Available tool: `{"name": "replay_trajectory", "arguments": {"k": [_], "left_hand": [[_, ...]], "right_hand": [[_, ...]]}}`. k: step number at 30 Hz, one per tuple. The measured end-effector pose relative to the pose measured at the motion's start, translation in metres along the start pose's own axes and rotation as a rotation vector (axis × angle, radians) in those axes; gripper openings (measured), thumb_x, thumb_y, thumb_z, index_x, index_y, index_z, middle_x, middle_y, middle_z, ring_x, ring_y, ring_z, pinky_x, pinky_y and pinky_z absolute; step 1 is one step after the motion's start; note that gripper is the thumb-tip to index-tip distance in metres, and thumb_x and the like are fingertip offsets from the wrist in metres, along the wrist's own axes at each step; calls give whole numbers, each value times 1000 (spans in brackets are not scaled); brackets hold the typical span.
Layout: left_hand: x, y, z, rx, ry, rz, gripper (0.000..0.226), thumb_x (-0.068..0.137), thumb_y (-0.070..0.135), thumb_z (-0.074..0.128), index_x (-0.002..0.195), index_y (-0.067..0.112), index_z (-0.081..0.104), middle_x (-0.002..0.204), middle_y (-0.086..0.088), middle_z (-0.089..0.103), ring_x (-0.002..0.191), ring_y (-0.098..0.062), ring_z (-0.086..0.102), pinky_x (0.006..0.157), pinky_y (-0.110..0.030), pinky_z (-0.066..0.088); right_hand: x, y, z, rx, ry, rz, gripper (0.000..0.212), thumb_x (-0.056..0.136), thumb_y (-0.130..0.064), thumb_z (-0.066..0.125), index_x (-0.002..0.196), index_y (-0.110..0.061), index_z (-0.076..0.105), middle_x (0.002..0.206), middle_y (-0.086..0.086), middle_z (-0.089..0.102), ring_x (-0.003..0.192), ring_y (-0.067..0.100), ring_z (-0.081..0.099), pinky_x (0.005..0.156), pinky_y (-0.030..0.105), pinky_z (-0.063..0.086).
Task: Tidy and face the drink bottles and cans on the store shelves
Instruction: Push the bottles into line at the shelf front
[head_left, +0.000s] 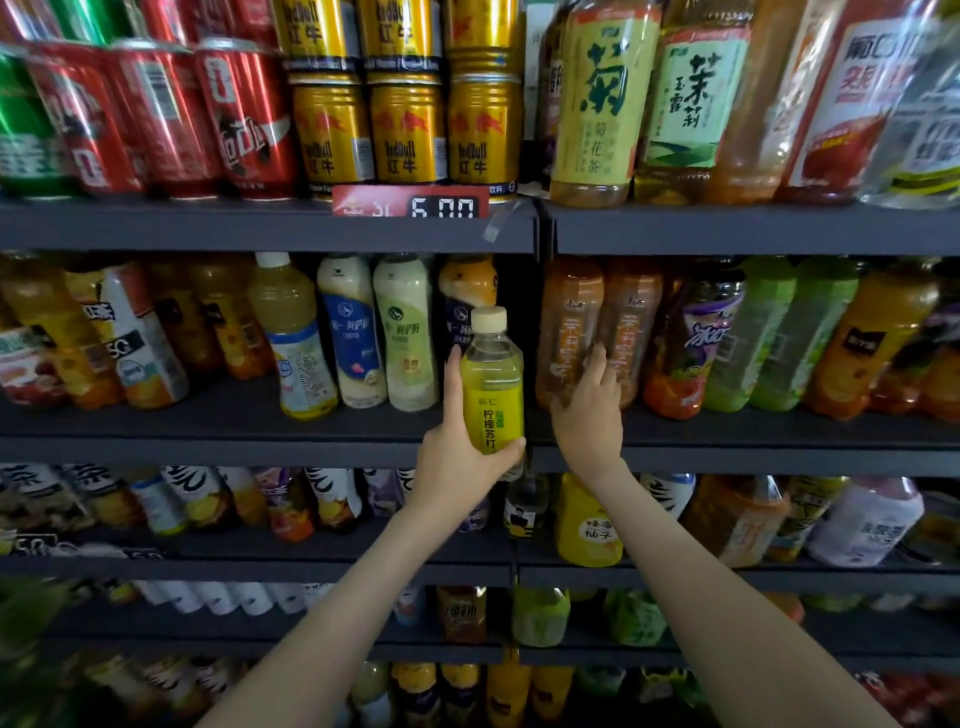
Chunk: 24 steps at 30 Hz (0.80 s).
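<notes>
While the left grip (462, 457) grasps the yellow bottle (493, 400) low on its body, thumb up the left side and fingers (506, 458) curled under the base, the right grip (587, 415) is released, fingers spread and about straight, tips on the orange bottles (569, 322). Both arms are bare and reach up from below.

The yellow bottle is upright, cream cap (488, 318) on top, label toward the camera. It is held in the air in front of the middle shelf (208, 423), at the divider between the two bays, and it partly covers a dark-label bottle (467, 291). Just left stand two white bottles (353, 332), one with a blue label and one with a green.

The orange bottles stand at the left end of the right bay. Beside them on the right is a purple-label bottle (706, 338), then green bottles (758, 338).

On the top shelf are red cans (156, 114) at left, stacked gold cans (408, 130) in the middle and big tea bottles (592, 104) at right. A red price tag (410, 203) reading 6.00 sits on the edge under the gold cans.

Lower shelves hold more bottles, mostly blurred. One squat yellow one (587, 525) stands under the right grip.
</notes>
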<state>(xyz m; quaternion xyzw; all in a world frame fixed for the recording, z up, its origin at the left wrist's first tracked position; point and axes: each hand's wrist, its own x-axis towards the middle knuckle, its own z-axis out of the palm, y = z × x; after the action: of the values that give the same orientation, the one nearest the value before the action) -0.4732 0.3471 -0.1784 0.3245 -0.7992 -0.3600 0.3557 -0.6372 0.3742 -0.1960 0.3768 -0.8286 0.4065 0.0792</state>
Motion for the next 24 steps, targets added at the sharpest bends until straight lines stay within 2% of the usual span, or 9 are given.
{"name": "replay_trajectory", "arguments": {"k": [2,5,9,11,15,17,19,21,24], "left_hand": [[1,2,3,3,-6,10,113,79,32,75,138,54,-18,124,10,53,94,-7,53,80,-19,40],[-1,6,13,-1,-24,19,114,78,32,76,140,52,-17,112,16,50,92,-5,53,79,-20,41],[-6,22,39,9,-57,20,113,78,35,76,143,50,-16,93,18,55,79,-11,62,67,-26,50],[-10,37,57,18,-101,35,112,78,38,75,141,53,-17,91,15,61,76,-12,65,65,-30,54],[-20,73,108,125,-201,76,112,79,44,71,130,61,-27,90,1,70,71,-16,66,61,-35,54],[-29,98,140,141,-227,115,112,80,46,70,127,61,-31,90,0,70,71,-19,65,58,-35,52],[-41,126,177,130,-246,166,115,78,55,69,124,62,-37,84,0,70,67,-20,65,56,-36,51],[-50,152,217,95,-312,239,115,75,61,68,124,64,-36,84,2,71,68,-17,65,61,-41,53],[-59,188,281,-97,-504,310,105,73,58,71,134,67,-13,117,13,65,101,-8,63,83,-40,54]], "right_hand": [[-1,0,-3,54,22,-11,77,89,-11,61,149,0,15,141,22,36,132,39,34,102,48,40],[-10,1,-21,310,7,-42,68,92,-25,61,146,-6,25,140,15,42,130,30,42,102,43,43],[-32,11,-66,607,-286,-30,48,93,-37,58,136,-22,43,117,-5,61,106,5,58,93,28,50],[-38,29,-87,623,-362,-7,46,88,-40,63,130,-26,48,111,-10,63,103,4,60,90,27,51],[-40,77,-136,548,-331,30,50,82,-31,74,122,-33,44,103,-20,59,90,-14,56,73,6,45],[-41,108,-165,533,-300,70,51,82,-29,74,123,-32,45,102,-22,58,88,-16,54,70,1,43],[-42,145,-199,550,-238,137,51,80,-31,76,125,-25,51,104,-17,63,91,-9,59,78,8,48],[-42,189,-239,611,-177,227,50,78,-33,77,122,-23,56,106,-10,69,96,3,65,87,28,54],[-44,250,-306,704,-155,305,39,83,-26,73,119,-17,59,109,0,70,96,12,68,84,34,57]]}}
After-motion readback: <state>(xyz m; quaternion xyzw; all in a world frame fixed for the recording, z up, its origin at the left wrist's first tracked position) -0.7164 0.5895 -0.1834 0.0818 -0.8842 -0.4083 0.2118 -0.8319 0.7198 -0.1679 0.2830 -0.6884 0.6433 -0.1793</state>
